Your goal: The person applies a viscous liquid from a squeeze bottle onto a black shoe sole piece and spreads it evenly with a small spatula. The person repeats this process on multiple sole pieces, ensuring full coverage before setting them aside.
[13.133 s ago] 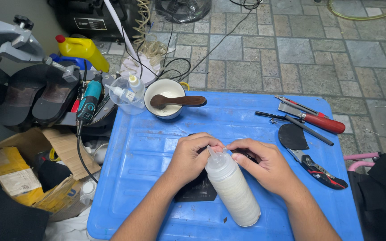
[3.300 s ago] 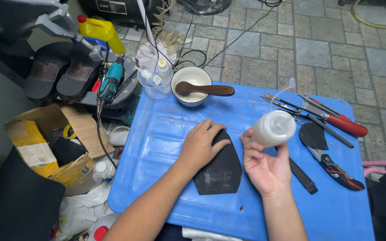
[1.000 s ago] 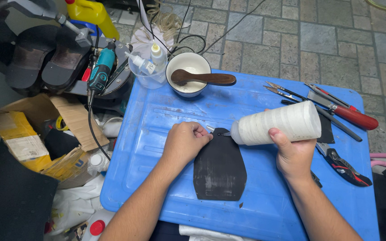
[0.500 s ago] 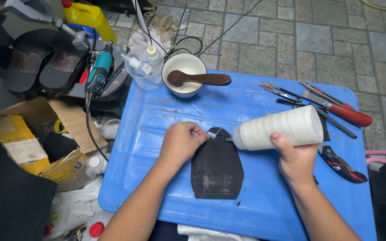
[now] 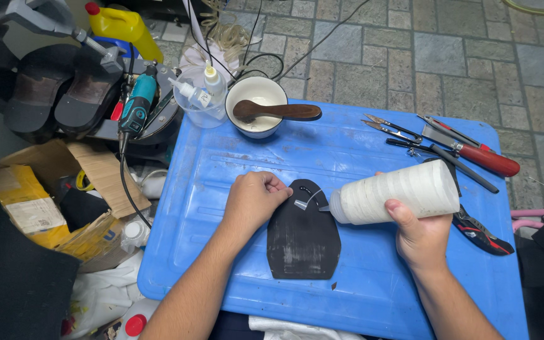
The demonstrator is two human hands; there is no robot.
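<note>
One squeeze bottle (image 5: 393, 192) lies crosswise, nozzle pointing left over sole piece (image 5: 303, 236).

On the blue plastic surface (image 5: 221, 164), the flat black rubber sole piece (image 5: 302, 242) lay before you; your left hand (image 5: 254, 200) rested at its left edge, the white squeeze bottle (image 5: 395, 192) at its right, the white bowl (image 5: 256, 101) behind.

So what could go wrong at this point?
The squeeze bottle, tipped sideways in the right hand, is laying a thin bead on the black sole piece; too hard a squeeze could flood it onto the blue table. The left hand pins only the piece's top edge, so it may shift or get smeared.
</note>
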